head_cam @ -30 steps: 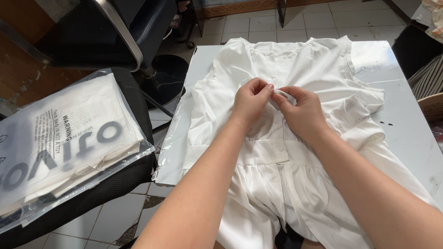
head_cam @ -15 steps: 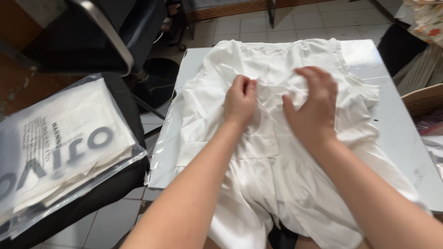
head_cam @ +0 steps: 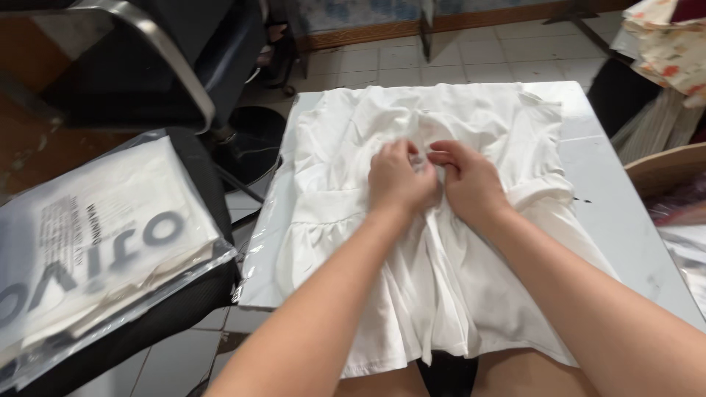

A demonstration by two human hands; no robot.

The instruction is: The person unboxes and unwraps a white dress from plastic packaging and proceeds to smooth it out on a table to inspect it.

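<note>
Pinching at mid-chest of a white garment (head_cam: 441, 279), both hands meet close together, knuckles almost touching. Left hand (head_cam: 401, 179) fingers curled narrow, gripping a small bunch of cloth. Right hand (head_cam: 471, 184) fingers also narrow, thumb and forefinger nipped on the same fold or a small fastening; too blurred to tell which.

Garment lies flat, front up, on a white desk (head_cam: 625, 220), neckline at the far edge, skirt part trailing off the near edge toward the person's lap. A clear plastic sheet (head_cam: 257, 250) pokes out under its left side. Gathered seam shows across the waist, ruffle at the right shoulder.

Handling, as a judgement: thin, light, soft cloth, limp, no stiffness, likely a bit slippery on the plastic. It will wrinkle and slide if dragged by one point. Best hold looks like seams, waist gather or shoulder edges, with both hands spread apart, not a single pinch at centre. Not fragile, but white, so marks show easily.

Left of the desk, a black chair (head_cam: 184, 66) with a metal arm; nearer, a flat clear bag (head_cam: 95, 242) holding folded white cloth rests on a dark seat. Tiled floor (head_cam: 456, 59) beyond. At right, a cardboard box (head_cam: 669, 173) edge and patterned fabric (head_cam: 669, 44), well apart from the hands.
</note>
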